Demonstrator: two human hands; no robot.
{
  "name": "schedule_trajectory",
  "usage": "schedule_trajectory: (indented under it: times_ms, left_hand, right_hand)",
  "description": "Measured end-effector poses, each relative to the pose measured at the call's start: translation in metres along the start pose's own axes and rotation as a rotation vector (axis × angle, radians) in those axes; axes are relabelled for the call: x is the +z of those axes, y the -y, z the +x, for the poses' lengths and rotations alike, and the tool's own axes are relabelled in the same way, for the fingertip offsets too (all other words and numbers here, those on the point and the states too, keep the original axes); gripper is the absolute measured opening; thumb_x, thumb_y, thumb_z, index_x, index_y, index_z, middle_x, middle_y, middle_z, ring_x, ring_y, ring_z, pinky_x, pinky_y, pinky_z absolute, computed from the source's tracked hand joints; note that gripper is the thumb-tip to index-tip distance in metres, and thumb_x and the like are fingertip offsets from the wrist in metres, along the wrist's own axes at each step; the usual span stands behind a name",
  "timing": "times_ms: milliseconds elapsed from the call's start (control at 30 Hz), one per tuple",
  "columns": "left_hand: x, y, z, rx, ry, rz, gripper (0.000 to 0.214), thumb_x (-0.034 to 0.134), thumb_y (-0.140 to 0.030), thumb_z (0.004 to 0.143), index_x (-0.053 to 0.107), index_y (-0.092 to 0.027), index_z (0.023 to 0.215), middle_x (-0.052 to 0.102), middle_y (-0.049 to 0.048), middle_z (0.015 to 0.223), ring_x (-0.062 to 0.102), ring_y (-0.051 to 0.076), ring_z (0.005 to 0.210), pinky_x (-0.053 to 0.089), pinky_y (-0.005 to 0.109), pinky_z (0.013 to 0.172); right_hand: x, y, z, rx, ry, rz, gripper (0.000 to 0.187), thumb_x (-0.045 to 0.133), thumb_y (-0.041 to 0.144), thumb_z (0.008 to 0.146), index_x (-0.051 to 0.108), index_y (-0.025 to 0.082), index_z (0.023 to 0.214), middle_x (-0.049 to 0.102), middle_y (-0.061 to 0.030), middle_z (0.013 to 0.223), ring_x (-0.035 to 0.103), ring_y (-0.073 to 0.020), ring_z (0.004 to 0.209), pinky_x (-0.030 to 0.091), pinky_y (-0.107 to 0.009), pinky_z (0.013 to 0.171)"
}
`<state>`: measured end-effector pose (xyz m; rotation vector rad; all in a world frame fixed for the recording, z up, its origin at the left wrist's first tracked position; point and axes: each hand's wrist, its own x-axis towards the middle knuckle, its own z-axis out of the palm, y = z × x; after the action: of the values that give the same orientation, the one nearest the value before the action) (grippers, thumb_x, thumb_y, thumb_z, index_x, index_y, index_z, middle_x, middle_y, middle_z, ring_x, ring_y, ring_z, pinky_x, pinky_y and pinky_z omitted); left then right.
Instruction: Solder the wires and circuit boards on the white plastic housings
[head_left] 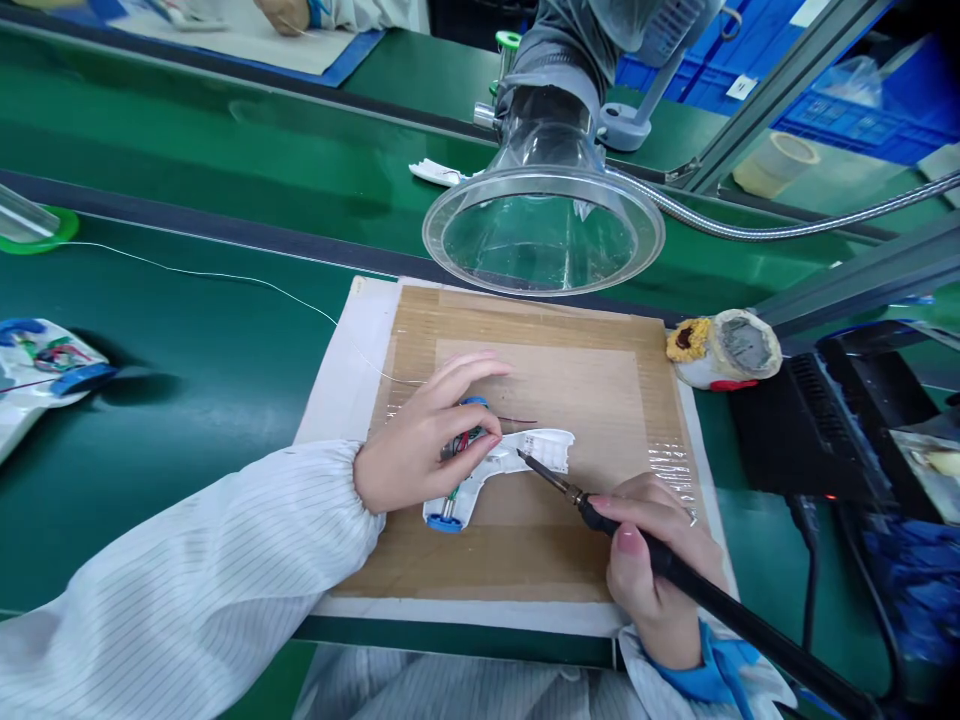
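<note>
A white plastic housing half (pixel 553 450), shaped like a handheld gun, lies on the brown taped board (pixel 555 560). Blue parts and coloured wires show inside its wider end, partly covered by my left hand (pixel 427 430). The thumb and forefinger of that hand are pinched over the housing. A thin solder wire (pixel 255 280) runs from the left into this hand; its end is hidden by the fingers. My right hand (pixel 660 560) grips a soldering iron (pixel 720 606) like a pen. The iron's tip is at the middle of the housing; contact cannot be made out.
A clear fume hood (pixel 544 285) hangs beyond the board. At the right stand a small pot with yellow sponge (pixel 688 340) and a black box (pixel 802 430). Another open housing (pixel 52 365) and a green-rimmed spool (pixel 37 230) are leftward. A co-worker's hand (pixel 285 14) shows across the bench.
</note>
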<state>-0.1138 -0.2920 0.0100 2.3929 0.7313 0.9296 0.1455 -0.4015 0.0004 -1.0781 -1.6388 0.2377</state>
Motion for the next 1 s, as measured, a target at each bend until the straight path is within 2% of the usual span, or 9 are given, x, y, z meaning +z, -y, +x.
schedule_trajectory:
  times_ms: [67, 300, 433, 800, 1000]
  left_hand:
    - [0.000, -0.001, 0.001, -0.023, -0.013, 0.006, 0.015, 0.065, -0.009, 0.108, 0.075, -0.017, 0.101, 0.065, 0.0226, 0.155, 0.054, 0.035, 0.161, 0.051, 0.060, 0.133]
    - [0.008, -0.005, 0.003, -0.009, -0.067, 0.063, 0.014, 0.065, -0.009, 0.107, 0.074, -0.017, 0.100, 0.066, 0.0201, 0.155, 0.055, 0.035, 0.160, 0.047, 0.060, 0.136]
    - [0.010, -0.004, 0.004, -0.004, -0.068, 0.064, 0.014, 0.065, -0.009, 0.107, 0.074, -0.017, 0.099, 0.067, 0.0210, 0.153, 0.058, 0.034, 0.157, 0.050, 0.058, 0.134]
    - [0.010, -0.005, 0.004, -0.044, -0.055, 0.071, 0.013, 0.065, -0.011, 0.108, 0.073, -0.018, 0.100, 0.067, 0.0199, 0.155, 0.057, 0.035, 0.158, 0.048, 0.064, 0.134]
    - [0.006, -0.006, 0.005, -0.053, -0.049, 0.037, 0.014, 0.065, -0.011, 0.108, 0.074, -0.019, 0.100, 0.067, 0.0183, 0.157, 0.058, 0.034, 0.157, 0.050, 0.062, 0.133]
  right_hand:
    - [-0.002, 0.000, -0.001, -0.001, -0.013, -0.003, 0.020, 0.060, 0.023, 0.112, 0.080, 0.022, 0.107, 0.074, 0.0001, 0.075, 0.065, -0.0149, 0.061, 0.051, -0.031, 0.054]
    - [-0.010, 0.000, -0.007, 0.133, 0.013, -0.084, 0.018, 0.064, 0.028, 0.112, 0.081, 0.025, 0.109, 0.078, -0.0015, 0.081, 0.070, -0.0177, 0.064, 0.057, -0.035, 0.059]
    - [-0.007, 0.000, -0.006, 0.138, 0.012, -0.093, 0.018, 0.065, 0.028, 0.112, 0.082, 0.025, 0.108, 0.078, -0.0005, 0.080, 0.069, -0.0163, 0.061, 0.057, -0.033, 0.058]
    - [-0.007, 0.001, -0.005, 0.160, 0.070, -0.083, 0.015, 0.067, 0.028, 0.111, 0.081, 0.025, 0.112, 0.079, -0.0012, 0.081, 0.073, -0.0172, 0.064, 0.060, -0.033, 0.061]
    - [-0.010, 0.002, -0.007, 0.138, -0.012, -0.087, 0.022, 0.063, 0.032, 0.113, 0.081, 0.024, 0.105, 0.077, -0.0017, 0.078, 0.069, -0.0170, 0.061, 0.057, -0.034, 0.056]
